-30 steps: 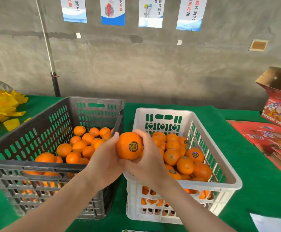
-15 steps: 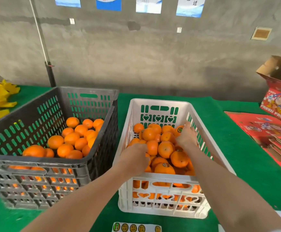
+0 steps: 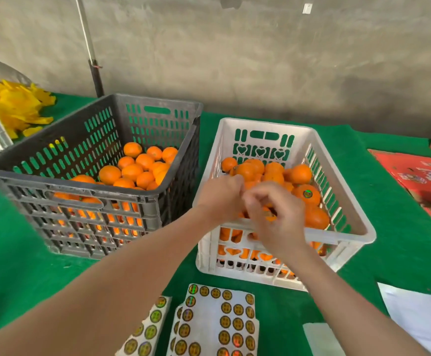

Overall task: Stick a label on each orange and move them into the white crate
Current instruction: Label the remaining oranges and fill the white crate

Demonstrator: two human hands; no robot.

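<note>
Left hand (image 3: 221, 197) and right hand (image 3: 276, 217) meet over the white crate's (image 3: 266, 124) near rim, above its oranges (image 3: 300, 174). The fingers (image 3: 258, 199) are curled; whether they grasp anything cannot be told. Unlabelled fruit waits in the grey crate (image 3: 55, 187). Probably best next: peel one sticker cleanly from the label sheets (image 3: 217, 319), which are cut off below.

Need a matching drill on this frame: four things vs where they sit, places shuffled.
Things:
1 dark grey crate
2 white crate
3 label sheets
4 yellow pile

Places:
A nearest the camera, bottom centre
B far left, at the back
C right of centre
D left of centre

Pairs: 1-D, 2-C, 3-A, 4-B
</note>
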